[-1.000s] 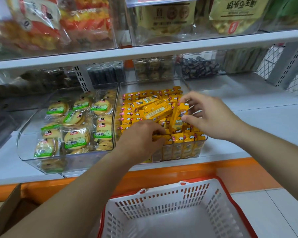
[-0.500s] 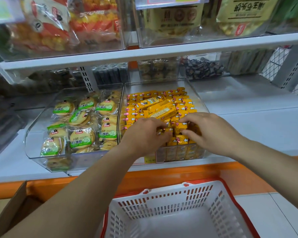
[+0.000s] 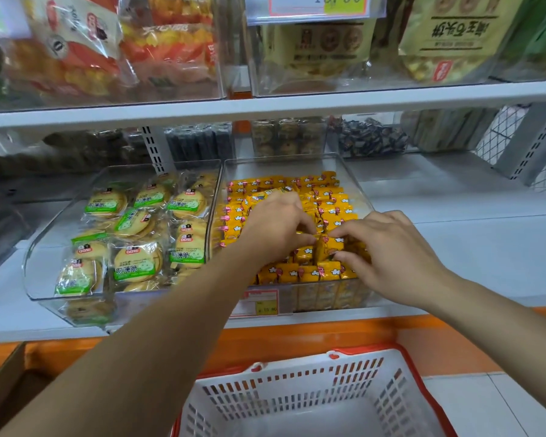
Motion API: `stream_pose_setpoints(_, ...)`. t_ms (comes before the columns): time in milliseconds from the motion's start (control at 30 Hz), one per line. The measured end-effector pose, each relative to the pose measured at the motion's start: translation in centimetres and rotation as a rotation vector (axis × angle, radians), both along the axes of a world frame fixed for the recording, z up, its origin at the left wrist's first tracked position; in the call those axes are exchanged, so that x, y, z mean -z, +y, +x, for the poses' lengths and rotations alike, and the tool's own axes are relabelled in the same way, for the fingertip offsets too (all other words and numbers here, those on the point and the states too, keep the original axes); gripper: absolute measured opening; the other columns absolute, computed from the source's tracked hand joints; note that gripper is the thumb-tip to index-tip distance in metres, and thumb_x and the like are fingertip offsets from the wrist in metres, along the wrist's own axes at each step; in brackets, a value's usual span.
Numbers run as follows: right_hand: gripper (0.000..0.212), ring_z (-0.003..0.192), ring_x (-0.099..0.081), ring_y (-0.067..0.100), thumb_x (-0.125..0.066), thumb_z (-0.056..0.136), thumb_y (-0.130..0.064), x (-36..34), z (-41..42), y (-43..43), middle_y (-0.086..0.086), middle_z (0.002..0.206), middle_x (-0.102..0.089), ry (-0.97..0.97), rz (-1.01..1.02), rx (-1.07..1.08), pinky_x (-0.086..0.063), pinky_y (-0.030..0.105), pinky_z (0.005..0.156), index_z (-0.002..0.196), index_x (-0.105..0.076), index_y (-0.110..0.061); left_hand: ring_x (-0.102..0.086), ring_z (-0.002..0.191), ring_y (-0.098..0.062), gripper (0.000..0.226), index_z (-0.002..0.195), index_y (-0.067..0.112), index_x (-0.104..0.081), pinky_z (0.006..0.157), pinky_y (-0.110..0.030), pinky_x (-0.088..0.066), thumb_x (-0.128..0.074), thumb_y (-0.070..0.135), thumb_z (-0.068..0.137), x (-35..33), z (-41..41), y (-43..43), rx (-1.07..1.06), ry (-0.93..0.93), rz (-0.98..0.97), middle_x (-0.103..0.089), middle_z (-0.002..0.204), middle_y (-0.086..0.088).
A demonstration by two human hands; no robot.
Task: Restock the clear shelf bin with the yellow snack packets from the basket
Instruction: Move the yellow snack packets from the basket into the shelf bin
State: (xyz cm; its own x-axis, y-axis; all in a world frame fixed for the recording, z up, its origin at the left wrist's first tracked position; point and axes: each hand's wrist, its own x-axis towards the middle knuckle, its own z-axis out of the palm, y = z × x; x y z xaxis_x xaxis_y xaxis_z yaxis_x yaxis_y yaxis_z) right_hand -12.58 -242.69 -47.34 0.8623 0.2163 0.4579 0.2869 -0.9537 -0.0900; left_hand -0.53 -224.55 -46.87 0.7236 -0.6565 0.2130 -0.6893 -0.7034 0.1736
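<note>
One white basket (image 3: 297, 389) sits below both hands, nearer the person. One clear bin (image 3: 352, 175) lies directly under them, filled with yellow packets (image 3: 328, 209), too many to count, beyond and beneath the fingers. The right hand (image 3: 391, 257) pinches one upright packet (image 3: 327, 247) between thumb and forefinger. Just left of it, the left hand (image 3: 275, 228) curls its fingers among the packets; whether it grips one cannot be told.

Glossy foil-like yellow snack packets (image 3: 330, 212) are contained in a smooth clear plastic bin (image 3: 355, 181); white perforated plastic forms the basket (image 3: 297, 389).
</note>
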Motion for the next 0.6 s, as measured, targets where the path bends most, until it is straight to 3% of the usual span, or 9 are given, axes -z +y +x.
stream_pose_setpoints(100, 0.029, 0.099, -0.057, 0.016, -0.066, 0.09, -0.042, -0.1, 0.2, 0.0, -0.012, 0.107, -0.069, -0.01, 0.021, -0.01, -0.039, 0.032, 0.084, 0.116, -0.067, -0.031, -0.047, 0.101, -0.015, 0.007, 0.088, 0.037, -0.073, 0.083, -0.036, -0.043, -0.07, 0.041, 0.092, 0.7, 0.1, 0.1, -0.025, 0.039, -0.177, -0.052, 0.093, 0.01)
stream_pose_setpoints(233, 0.028, 0.102, -0.055, 0.009, -0.07, 0.088, -0.037, -0.7, 0.4, 0.9, -0.015, 0.111, -0.065, 0.064, 0.103, -0.026, -0.045, 0.028, 0.083, 0.116, -0.065, -0.035, -0.055, 0.078, -0.007, 0.013, 0.084, 0.031, -0.064, 0.072, -0.031, -0.048, -0.067, 0.028, 0.096, -0.1, 0.5, 0.3, -0.029, 0.304, -0.511, -0.061, 0.083, 0.012)
stream_pose_setpoints(333, 0.025, 0.105, -0.057, 0.011, -0.055, 0.093, -0.048, -0.9, 0.8, 1.4, -0.02, 0.112, -0.066, 0.172, -0.119, 0.01, -0.04, 0.032, 0.086, 0.112, -0.068, -0.04, -0.059, 0.085, -0.006, 0.01, 0.084, 0.032, -0.068, 0.077, -0.034, -0.052, -0.072, 0.03, 0.093, -0.5, 0.3, 0.7, 0.049, 0.255, -0.406, -0.065, 0.088, 0.013)
stream_pose_setpoints(433, 0.055, 0.105, -0.052, 0.009, -0.021, 0.092, -0.064, -0.9, 0.8, 1.6, -0.022, 0.109, -0.062, 0.25, -0.201, 0.003, -0.033, 0.031, 0.086, 0.111, -0.068, -0.042, -0.059, 0.092, -0.009, 0.006, 0.085, 0.032, -0.073, 0.085, -0.04, -0.052, -0.076, 0.035, 0.089, -0.6, 0.2, 0.8, 0.051, 0.2, -0.346, -0.064, 0.095, 0.012)
stream_pose_setpoints(500, 0.062, 0.106, -0.049, 0.01, -0.016, 0.09, -0.067, -0.6, 0.8, 1.5, -0.021, 0.108, -0.058, 0.24, -0.24, -0.012, -0.033, 0.032, 0.087, 0.115, -0.068, -0.043, -0.061, 0.095, -0.01, 0.004, 0.088, 0.033, -0.074, 0.087, -0.041, -0.054, -0.077, 0.036, 0.089, -0.6, 0.2, 0.6, 0.062, 0.178, -0.333, -0.068, 0.099, 0.012)
stream_pose_setpoints(600, 0.06, 0.105, -0.048, 0.01, -0.02, 0.091, -0.068, -0.2, 0.7, 1.3, -0.021, 0.106, -0.054, 0.243, -0.233, 0.001, -0.028, 0.03, 0.087, 0.116, -0.068, -0.043, -0.064, 0.1, -0.008, 0.019, 0.105, 0.031, -0.078, 0.089, -0.038, -0.055, -0.075, 0.04, 0.09, -0.6, -0.3, 0.4, 0.089, 0.173, -0.331, -0.075, 0.106, 0.011)
